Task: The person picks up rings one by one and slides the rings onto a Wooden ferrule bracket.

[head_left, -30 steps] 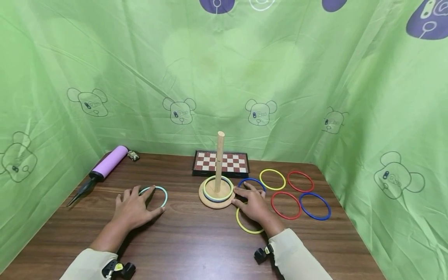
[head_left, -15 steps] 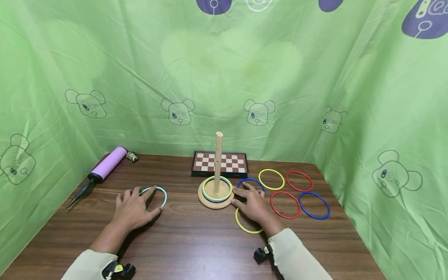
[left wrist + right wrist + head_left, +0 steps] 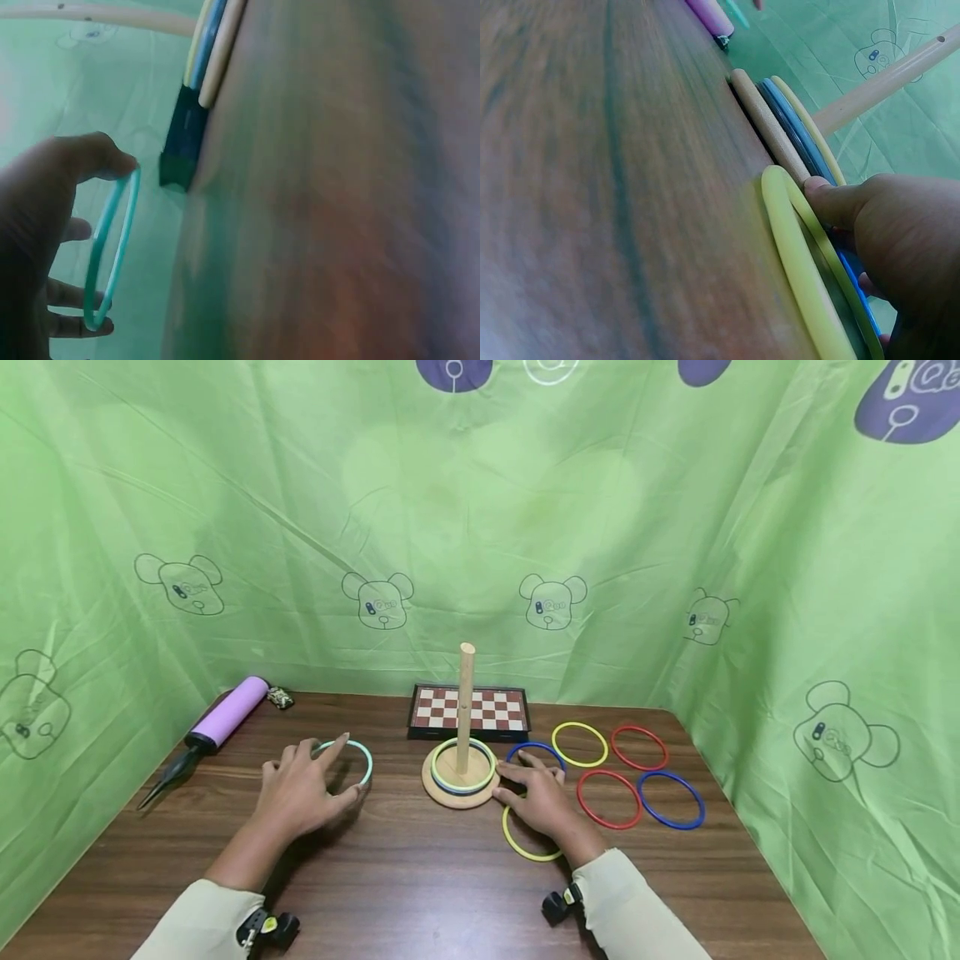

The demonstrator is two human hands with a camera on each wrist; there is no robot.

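A turquoise ring (image 3: 370, 760) is held across its width between the thumb and fingers of my left hand (image 3: 296, 797), off the table; the left wrist view shows it edge-on. Centre stage is a wooden base (image 3: 461, 802) with an upright peg (image 3: 466, 693). A pale yellow-green ring (image 3: 494, 774) lies on the base around the peg, above a blue one (image 3: 787, 112). My right hand (image 3: 543, 797) rests its thumb and index fingertips against the base's right rim. Under and beside that hand lie a yellow ring (image 3: 517, 847) and a blue ring (image 3: 534, 744), both partly hidden.
Right of the base lie another yellow ring (image 3: 604, 750), two red rings, the nearer (image 3: 611, 825) partly beside another blue ring (image 3: 701, 810). Behind the peg is a checkered board (image 3: 502, 710). A purple hand pump (image 3: 232, 710) lies far left beside a small patterned packet (image 3: 281, 697).
My left hand has moved slightly right and forward, lifting the turquoise ring with it. My right hand stays at the base's rim. The head view has shifted a little.
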